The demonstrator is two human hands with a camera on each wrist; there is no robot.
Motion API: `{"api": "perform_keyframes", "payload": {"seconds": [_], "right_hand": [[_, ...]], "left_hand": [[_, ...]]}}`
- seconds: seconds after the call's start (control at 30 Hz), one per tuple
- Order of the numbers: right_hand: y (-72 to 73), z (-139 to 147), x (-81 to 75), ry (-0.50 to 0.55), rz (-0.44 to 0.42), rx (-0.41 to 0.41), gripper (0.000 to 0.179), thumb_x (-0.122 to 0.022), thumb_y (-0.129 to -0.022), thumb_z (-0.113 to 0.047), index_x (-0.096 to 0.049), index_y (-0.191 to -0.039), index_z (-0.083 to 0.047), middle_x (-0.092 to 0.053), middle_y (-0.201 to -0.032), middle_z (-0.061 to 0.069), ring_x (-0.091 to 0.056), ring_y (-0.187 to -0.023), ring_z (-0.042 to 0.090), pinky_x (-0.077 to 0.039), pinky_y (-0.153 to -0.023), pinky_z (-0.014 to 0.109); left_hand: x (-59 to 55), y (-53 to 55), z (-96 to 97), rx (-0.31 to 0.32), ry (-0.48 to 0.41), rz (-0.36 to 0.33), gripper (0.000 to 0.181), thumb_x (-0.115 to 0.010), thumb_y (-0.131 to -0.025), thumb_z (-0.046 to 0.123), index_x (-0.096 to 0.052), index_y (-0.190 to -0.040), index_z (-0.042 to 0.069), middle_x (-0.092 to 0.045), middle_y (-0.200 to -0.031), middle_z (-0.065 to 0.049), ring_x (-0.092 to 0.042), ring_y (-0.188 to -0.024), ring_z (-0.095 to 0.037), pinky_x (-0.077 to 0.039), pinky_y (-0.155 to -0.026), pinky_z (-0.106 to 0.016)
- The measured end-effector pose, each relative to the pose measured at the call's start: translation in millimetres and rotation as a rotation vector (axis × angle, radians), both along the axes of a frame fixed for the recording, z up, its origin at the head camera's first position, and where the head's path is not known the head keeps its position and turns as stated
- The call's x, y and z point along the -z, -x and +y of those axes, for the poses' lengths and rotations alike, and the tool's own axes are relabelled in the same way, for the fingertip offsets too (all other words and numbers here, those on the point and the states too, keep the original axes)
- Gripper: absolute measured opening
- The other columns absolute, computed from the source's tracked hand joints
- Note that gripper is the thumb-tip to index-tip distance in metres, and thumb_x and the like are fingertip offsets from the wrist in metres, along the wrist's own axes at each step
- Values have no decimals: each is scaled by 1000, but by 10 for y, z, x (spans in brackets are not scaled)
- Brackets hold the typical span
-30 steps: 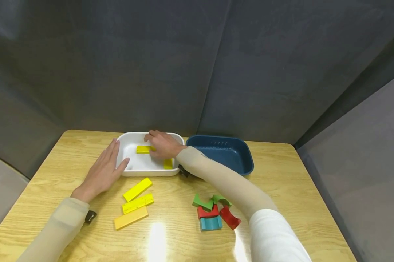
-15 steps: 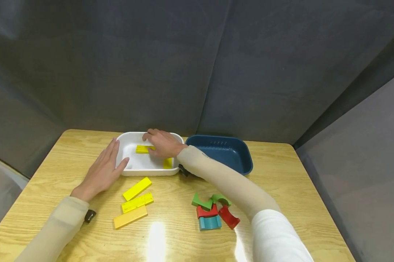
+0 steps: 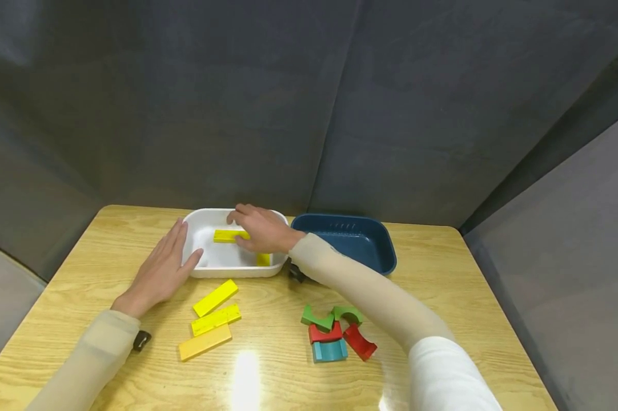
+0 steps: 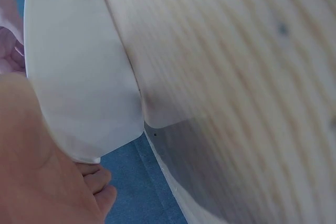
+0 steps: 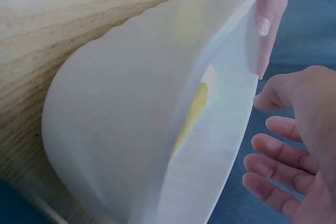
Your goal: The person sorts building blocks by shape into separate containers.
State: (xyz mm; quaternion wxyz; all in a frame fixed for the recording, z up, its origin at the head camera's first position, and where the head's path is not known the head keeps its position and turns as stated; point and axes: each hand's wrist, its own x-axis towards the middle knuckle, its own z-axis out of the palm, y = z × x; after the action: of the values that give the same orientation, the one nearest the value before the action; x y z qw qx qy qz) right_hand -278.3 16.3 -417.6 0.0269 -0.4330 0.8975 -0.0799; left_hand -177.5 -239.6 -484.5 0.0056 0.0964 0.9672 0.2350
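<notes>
A white plastic basin stands at the back of the table with two yellow rectangular blocks inside. My left hand rests against the basin's left end, fingers straight along the wall and thumb over the rim. Over the basin is my right hand, its thumb by the longer-showing yellow block. In the right wrist view the right fingers are loosely bent and apart, with nothing between them. The second yellow block lies near the basin's front right corner, partly hidden by the right hand.
A dark blue basin adjoins the white one on the right. Nearer on the left lie two yellow blocks and an orange-yellow block. Several arched blocks, green, red and blue, cluster right of centre. A dark curtain hangs behind the table.
My right hand has drawn slightly to the right, showing a little more of the yellow block in the white basin. The left hand has kept its place on the basin.
</notes>
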Motion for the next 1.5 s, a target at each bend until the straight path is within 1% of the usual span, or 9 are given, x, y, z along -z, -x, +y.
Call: {"api": "perform_keyframes", "payload": {"seconds": [0.1,0.23,0.4,0.5,0.6,0.87,1.07,1.23,1.5], "right_hand": [[-35,59,-20,15,15,-4,43,-75,-101,-27,-66,-141,-13,-65,-130,3,-62,-103,16,-57,-89,26],[-85,116,-44,12,32,-14,41,-73,-102,-27,-66,-141,-14,-65,-132,3,-62,-102,15,-56,-87,24],[-135,151,-56,19,23,-17,43,-74,-101,-26,-67,-141,-14,-64,-135,3,-61,-106,15,-56,-93,24],[-166,160,-68,40,17,-23,43,-75,-101,-25,-67,-141,-13,-64,-134,3,-60,-108,15,-55,-97,25],[-218,177,-91,62,26,-38,42,-75,-101,-26,-67,-140,-12,-64,-132,3,-61,-108,14,-56,-97,25],[-393,212,-157,82,41,-82,42,-76,-101,-29,-68,-139,-12,-67,-136,6,-63,-110,14,-56,-98,22],[-522,221,-204,91,60,-114,39,-74,-102,-28,-68,-137,-12,-68,-133,3,-63,-108,13,-55,-96,22],[-669,233,-229,106,58,-155,39,-74,-102,-26,-67,-137,-11,-68,-132,4,-63,-107,14,-55,-94,21],[-890,277,-217,146,78,-212,38,-74,-101,-22,-66,-136,-10,-67,-124,2,-62,-101,14,-54,-87,20]], "left_hand": [[-11,12,22,2,-2,-2,89,-39,-113,55,4,-171,3,8,-180,-17,-7,-164,-45,-13,-131,-64],[-41,23,43,5,0,-4,89,-41,-113,53,4,-171,3,10,-180,-16,-7,-164,-45,-13,-131,-64],[-49,25,48,2,4,-4,89,-40,-113,53,4,-171,2,8,-180,-18,-7,-164,-45,-13,-131,-64],[-58,19,53,0,9,-5,89,-40,-113,53,3,-171,1,8,-180,-19,-7,-164,-45,-13,-131,-64],[-67,16,61,0,8,-2,88,-42,-113,51,2,-171,0,8,-179,-19,-7,-164,-45,-13,-131,-64],[-72,21,60,-2,11,-1,89,-43,-113,51,3,-171,1,7,-180,-19,-7,-164,-45,-13,-131,-64],[-57,28,48,0,6,0,89,-43,-113,51,3,-171,2,8,-180,-18,-7,-164,-45,-12,-131,-64],[-38,22,42,8,-3,8,89,-42,-113,52,2,-171,1,7,-180,-19,-7,-164,-45,-12,-131,-64],[-28,21,36,21,-27,26,88,-39,-113,54,1,-171,0,5,-180,-19,-7,-165,-43,-12,-132,-61]]}}
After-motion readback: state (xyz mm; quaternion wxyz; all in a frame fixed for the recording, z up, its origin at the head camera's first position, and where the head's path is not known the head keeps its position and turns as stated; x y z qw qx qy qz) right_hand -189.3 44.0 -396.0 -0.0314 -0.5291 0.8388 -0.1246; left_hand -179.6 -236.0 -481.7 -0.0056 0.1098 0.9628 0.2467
